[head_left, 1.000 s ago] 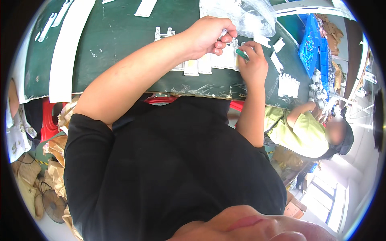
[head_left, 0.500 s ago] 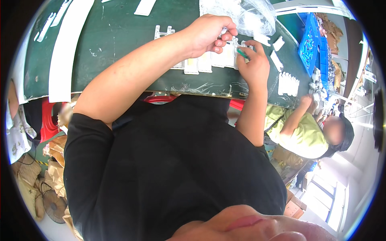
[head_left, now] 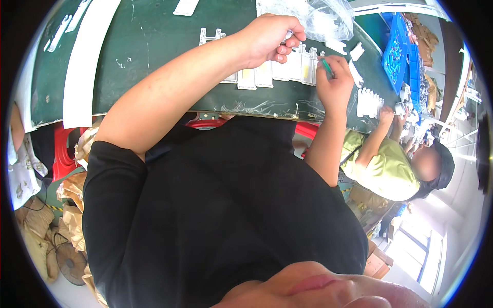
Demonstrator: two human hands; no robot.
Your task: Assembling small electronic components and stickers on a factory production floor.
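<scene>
My left hand (head_left: 272, 42) is closed above a row of flat white plastic parts (head_left: 247, 79) on the green table. A small whitish piece (head_left: 288, 35) pokes out between its thumb and fingers; its kind I cannot make out. At the right end of the row, my right hand (head_left: 335, 84) is closed around a thin green stick-like tool (head_left: 327, 68). The tool's tip is too small to tell what it touches. My left forearm and hand cover part of the row. Several of the parts have a pale yellow patch in the middle.
A clear plastic bag (head_left: 328, 19) lies beyond my hands. Loose white pieces (head_left: 357, 53) and a comb-edged white part (head_left: 368, 103) are on the right. A blue tray (head_left: 394, 56) stands farther right, near a co-worker in a yellow-green shirt (head_left: 387, 169). A long white strip (head_left: 84, 66) crosses the table's left.
My right hand has moved a little to the right with the green tool. My left hand has hardly moved. The co-worker's hands have shifted slightly.
</scene>
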